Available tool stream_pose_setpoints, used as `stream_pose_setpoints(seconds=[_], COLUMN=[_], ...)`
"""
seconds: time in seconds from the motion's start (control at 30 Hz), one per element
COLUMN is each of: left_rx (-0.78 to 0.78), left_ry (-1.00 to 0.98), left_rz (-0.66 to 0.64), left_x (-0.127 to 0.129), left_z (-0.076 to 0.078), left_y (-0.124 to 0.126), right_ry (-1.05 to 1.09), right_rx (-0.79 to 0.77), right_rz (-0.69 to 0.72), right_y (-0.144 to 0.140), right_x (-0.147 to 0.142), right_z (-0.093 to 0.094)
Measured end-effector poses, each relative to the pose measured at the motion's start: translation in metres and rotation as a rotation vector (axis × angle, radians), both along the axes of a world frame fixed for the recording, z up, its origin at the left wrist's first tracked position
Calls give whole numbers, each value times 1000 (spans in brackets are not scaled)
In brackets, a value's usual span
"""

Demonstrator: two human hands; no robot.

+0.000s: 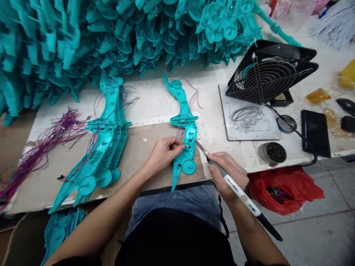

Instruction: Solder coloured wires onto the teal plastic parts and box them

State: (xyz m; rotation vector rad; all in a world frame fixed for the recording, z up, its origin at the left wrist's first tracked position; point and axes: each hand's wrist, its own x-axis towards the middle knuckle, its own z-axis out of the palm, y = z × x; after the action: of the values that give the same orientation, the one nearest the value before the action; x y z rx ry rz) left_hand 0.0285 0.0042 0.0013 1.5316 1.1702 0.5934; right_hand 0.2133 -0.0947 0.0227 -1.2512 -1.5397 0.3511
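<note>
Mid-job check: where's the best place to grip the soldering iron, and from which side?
Grip the soldering iron by the grey front of its handle, coming from the right, as the right hand holds it. The slim handle slants down to the right, while the metal shaft points up-left at the teal part, so the shaft is probably best left untouched.

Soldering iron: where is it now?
In the head view, right of centre, the soldering iron sits in the right hand, its tip at the turquoise part by the left hand.
</note>
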Motion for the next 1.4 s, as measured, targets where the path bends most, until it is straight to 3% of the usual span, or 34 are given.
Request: stream_pose_setpoints(seconds=[0.53, 0.87, 1.4], left_rx=[-42, -53, -54], left_ry=[19, 20, 26], left_rz=[-71, -80, -92], left_x=[-3, -2, -3], left_z=[8, 13, 11], left_y=[8, 9, 10], right_ry=[-77, -207, -216], right_rx=[25, 76, 91], right_rz=[134, 155, 179], right_y=[-4, -4, -4], right_x=[-1, 1, 2], right_z=[-10, -9, -14])
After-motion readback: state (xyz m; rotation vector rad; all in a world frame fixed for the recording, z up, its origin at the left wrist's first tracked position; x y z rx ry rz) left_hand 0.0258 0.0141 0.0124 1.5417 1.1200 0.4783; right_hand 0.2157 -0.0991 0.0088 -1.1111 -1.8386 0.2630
